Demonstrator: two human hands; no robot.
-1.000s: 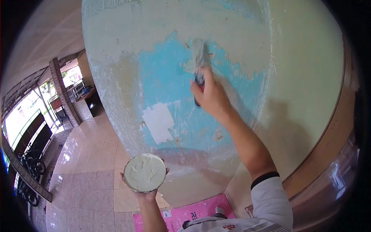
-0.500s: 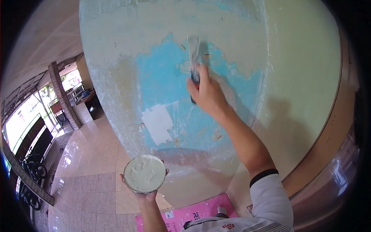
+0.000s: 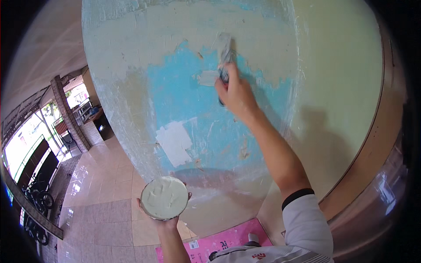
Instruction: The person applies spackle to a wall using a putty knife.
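A putty knife (image 3: 225,51) stands blade-up at the wall (image 3: 118,39), across the blue patch's (image 3: 184,101) upper edge, our right hand's (image 3: 237,93) fingers curled around its handle; below, our left hand's (image 3: 166,223) fingers spread around a round tub (image 3: 163,218) of pale paste (image 3: 164,197).

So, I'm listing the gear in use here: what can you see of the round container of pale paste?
The round container has a thin, smudged rim and holds pale grey-green paste close to that rim, its surface marked with ridges and dents. Its open face is turned toward the camera. The left hand supports it from beneath, fingertips showing at both sides. Its base and outer wall are mostly hidden, so I can't tell its material.
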